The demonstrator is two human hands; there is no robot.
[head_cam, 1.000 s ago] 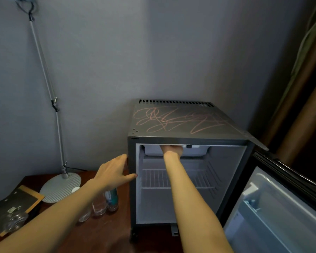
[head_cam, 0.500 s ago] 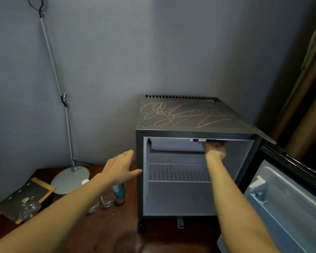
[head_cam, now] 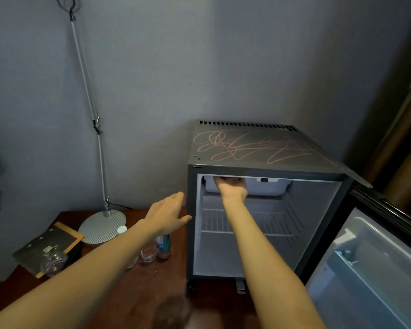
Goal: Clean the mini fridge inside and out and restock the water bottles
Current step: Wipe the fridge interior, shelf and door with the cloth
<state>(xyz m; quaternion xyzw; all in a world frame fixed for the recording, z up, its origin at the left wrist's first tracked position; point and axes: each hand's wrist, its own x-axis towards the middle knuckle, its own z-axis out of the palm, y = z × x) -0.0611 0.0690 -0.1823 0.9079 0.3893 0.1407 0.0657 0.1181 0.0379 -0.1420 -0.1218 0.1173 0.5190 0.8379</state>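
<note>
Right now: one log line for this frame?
door: open | right hand: inside mini fridge, at top compartment, hold unclear | left hand: open, by fridge's left edge | water bottle: on table | scribble: on fridge top

A single head-worn wide-angle view looks forward and down from close onto the open mini fridge (head_cam: 259,150).

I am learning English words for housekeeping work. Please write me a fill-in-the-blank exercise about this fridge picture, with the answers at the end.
1. The door of the mini fridge stands ____.
2. Pink scribbles cover the fridge's ____ panel.
3. The right hand is ____ the fridge, above the wire shelf.
4. The water bottle stands on the wooden ____.
Answers: open; top; inside; table.
</note>
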